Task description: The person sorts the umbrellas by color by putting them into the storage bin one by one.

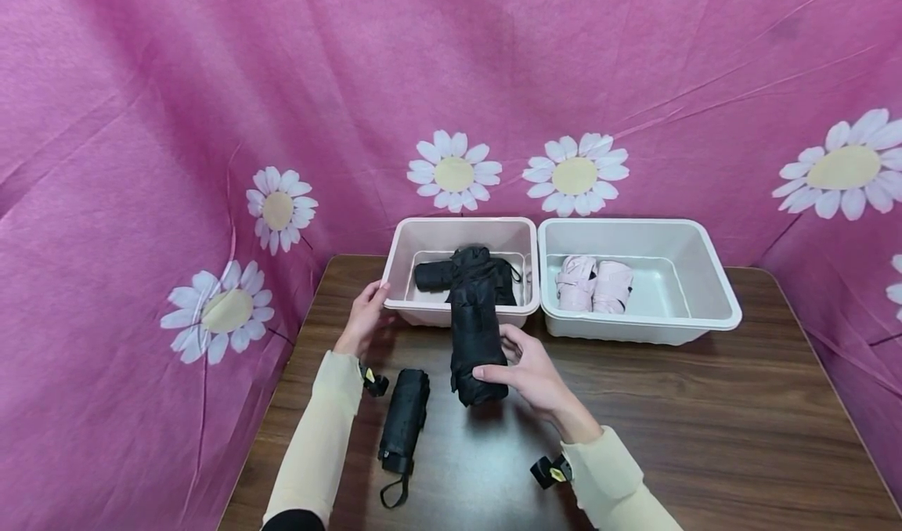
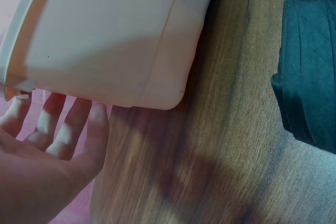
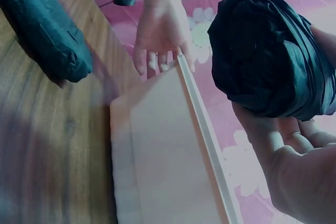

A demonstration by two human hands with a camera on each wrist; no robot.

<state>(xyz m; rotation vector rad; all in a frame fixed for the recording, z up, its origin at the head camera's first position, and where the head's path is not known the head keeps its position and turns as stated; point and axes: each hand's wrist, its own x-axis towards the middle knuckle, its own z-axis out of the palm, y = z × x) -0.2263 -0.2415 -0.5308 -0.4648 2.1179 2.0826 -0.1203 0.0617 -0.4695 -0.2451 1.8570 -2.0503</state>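
My right hand (image 1: pixel 528 374) grips a folded black umbrella (image 1: pixel 475 343), its thumb on top and fingers along the right side. This umbrella slants over the front rim of a pale pink bin (image 1: pixel 423 316), its far end overlapping the black umbrellas (image 1: pixel 433 276) lying inside. At the bin's left front corner, my left hand (image 1: pixel 364 316) holds the rim; the left wrist view shows its fingers (image 2: pixel 68 129) against the end wall. Another folded black umbrella (image 1: pixel 405 421) with a wrist loop lies on the table, between the forearms.
A white bin (image 1: pixel 634 327) stands right beside the pink one, with two pale pink rolled umbrellas (image 1: pixel 611 287) in its left part. Both bins sit on a brown wooden table (image 1: pixel 705 421). A pink cloth with daisies (image 1: pixel 493 61) hangs behind and at the sides.
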